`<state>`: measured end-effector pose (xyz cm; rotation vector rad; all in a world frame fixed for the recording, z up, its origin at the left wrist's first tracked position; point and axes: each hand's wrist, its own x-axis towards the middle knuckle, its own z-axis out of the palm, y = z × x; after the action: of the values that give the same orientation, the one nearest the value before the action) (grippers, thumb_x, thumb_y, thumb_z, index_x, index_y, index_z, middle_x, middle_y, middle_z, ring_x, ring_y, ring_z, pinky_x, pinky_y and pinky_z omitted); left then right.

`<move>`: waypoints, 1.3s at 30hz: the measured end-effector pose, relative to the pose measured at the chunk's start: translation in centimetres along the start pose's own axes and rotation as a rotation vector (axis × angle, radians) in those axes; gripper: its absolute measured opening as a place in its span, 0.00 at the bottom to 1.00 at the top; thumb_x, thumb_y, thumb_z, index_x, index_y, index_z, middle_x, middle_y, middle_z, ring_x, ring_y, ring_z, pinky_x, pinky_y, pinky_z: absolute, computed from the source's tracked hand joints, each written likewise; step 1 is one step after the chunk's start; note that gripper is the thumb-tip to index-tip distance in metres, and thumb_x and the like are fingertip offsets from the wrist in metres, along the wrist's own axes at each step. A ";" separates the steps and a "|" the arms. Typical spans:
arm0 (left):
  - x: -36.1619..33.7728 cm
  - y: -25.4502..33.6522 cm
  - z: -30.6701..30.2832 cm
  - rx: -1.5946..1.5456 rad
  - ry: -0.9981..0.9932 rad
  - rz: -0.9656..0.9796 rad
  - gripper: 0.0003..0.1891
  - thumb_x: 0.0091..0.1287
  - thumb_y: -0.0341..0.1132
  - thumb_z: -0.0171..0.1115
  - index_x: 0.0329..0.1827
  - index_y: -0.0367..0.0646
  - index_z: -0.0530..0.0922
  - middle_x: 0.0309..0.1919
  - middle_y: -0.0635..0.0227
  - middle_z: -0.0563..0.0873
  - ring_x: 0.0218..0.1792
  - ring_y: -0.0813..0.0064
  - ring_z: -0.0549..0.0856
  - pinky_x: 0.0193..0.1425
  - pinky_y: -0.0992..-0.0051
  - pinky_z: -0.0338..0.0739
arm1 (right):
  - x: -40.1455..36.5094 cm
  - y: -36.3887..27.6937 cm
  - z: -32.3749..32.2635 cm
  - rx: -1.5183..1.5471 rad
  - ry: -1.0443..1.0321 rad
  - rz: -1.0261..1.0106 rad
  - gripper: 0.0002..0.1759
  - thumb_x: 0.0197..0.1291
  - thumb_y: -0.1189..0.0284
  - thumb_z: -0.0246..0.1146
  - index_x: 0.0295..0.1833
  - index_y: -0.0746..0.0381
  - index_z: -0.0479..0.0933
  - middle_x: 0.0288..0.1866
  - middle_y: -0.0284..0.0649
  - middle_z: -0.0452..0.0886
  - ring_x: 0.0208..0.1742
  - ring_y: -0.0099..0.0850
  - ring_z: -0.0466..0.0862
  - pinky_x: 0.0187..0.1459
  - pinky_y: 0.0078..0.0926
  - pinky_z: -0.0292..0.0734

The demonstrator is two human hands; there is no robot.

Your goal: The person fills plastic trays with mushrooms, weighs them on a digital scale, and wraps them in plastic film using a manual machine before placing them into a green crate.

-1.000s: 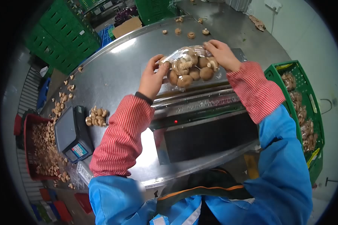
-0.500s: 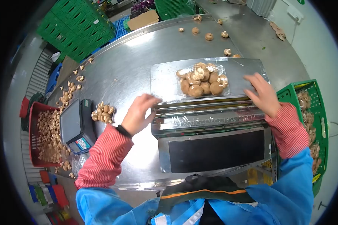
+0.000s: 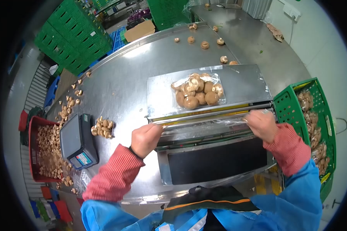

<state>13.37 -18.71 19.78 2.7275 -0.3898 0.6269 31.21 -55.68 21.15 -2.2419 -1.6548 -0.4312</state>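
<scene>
My left hand [image 3: 145, 139] is clamped on the left end of the cling film [image 3: 204, 126], just below the centre of the frame. My right hand [image 3: 261, 124] is closed on the same sheet at its right end, right of centre. The film runs between both grips along the roll slot of the wrapping machine [image 3: 216, 159], above its dark front panel.

Just above the film, on the machine's flat metal plate [image 3: 243, 82], lies the wrapped pack of mushrooms [image 3: 197, 92]. It sits between my two hands from left to right but higher in the frame, and touches neither.

At the left of the frame a scale [image 3: 75, 140] sits on the steel surface [image 3: 123, 77]. A small heap of loose mushrooms [image 3: 102, 128] lies just beside it, and a red crate [image 3: 31, 154] of mushrooms is further left. A green crate [image 3: 293, 104] stands near my right hand at the right edge.
</scene>
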 end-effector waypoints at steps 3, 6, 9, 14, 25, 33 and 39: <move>-0.2 3.3 -4.0 -0.518 0.221 -0.605 0.08 0.72 0.29 0.53 0.43 0.37 0.80 0.23 0.68 0.82 0.21 0.79 0.79 0.23 0.79 0.72 | 1.2 -0.7 -2.9 0.354 0.257 0.321 0.04 0.60 0.80 0.59 0.36 0.60 0.71 0.24 0.35 0.72 0.25 0.25 0.76 0.24 0.25 0.73; 5.9 3.1 -7.0 -0.829 0.485 -0.684 0.10 0.74 0.34 0.53 0.43 0.36 0.79 0.23 0.72 0.79 0.23 0.81 0.78 0.25 0.81 0.70 | 7.4 -1.0 -5.6 1.097 0.590 0.597 0.04 0.69 0.74 0.55 0.41 0.63 0.70 0.23 0.35 0.73 0.23 0.21 0.74 0.24 0.21 0.72; 14.3 -0.4 -5.4 -1.042 0.723 -0.704 0.11 0.74 0.35 0.54 0.46 0.36 0.79 0.30 0.64 0.85 0.29 0.77 0.84 0.35 0.78 0.78 | 14.5 3.4 -4.4 1.072 0.623 0.648 0.07 0.70 0.71 0.53 0.41 0.63 0.69 0.24 0.35 0.77 0.23 0.24 0.78 0.24 0.20 0.72; 16.3 -10.5 5.4 -0.276 0.264 -0.586 0.09 0.68 0.33 0.59 0.43 0.37 0.84 0.39 0.59 0.87 0.36 0.69 0.87 0.41 0.72 0.80 | 17.9 10.7 6.9 0.446 0.410 0.726 0.11 0.67 0.68 0.54 0.39 0.65 0.70 0.31 0.50 0.82 0.28 0.44 0.84 0.29 0.35 0.77; 9.5 -9.1 6.9 -0.207 -0.108 -0.614 0.19 0.67 0.43 0.57 0.34 0.32 0.83 0.35 0.50 0.81 0.42 0.53 0.79 0.49 0.62 0.74 | 13.9 9.9 8.3 0.925 -0.431 0.725 0.20 0.68 0.57 0.56 0.48 0.66 0.77 0.34 0.36 0.79 0.32 0.23 0.75 0.37 0.24 0.74; 6.7 -2.8 6.9 -0.758 0.185 -0.909 0.11 0.74 0.36 0.51 0.38 0.36 0.74 0.26 0.61 0.78 0.30 0.72 0.76 0.37 0.71 0.72 | 10.6 3.6 6.5 1.386 -0.014 0.933 0.16 0.71 0.61 0.52 0.50 0.63 0.73 0.38 0.29 0.75 0.39 0.19 0.73 0.37 0.19 0.72; 0.6 7.0 0.6 -1.026 0.141 -1.086 0.08 0.75 0.33 0.48 0.39 0.39 0.73 0.23 0.69 0.72 0.27 0.76 0.74 0.32 0.73 0.71 | 1.7 -5.0 2.3 1.145 0.060 0.872 0.19 0.72 0.65 0.52 0.56 0.71 0.71 0.48 0.37 0.75 0.54 0.25 0.72 0.59 0.24 0.67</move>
<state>11.83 -25.41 21.23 1.5223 0.6267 0.1800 27.06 -51.82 20.16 -1.6938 -0.4546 0.5371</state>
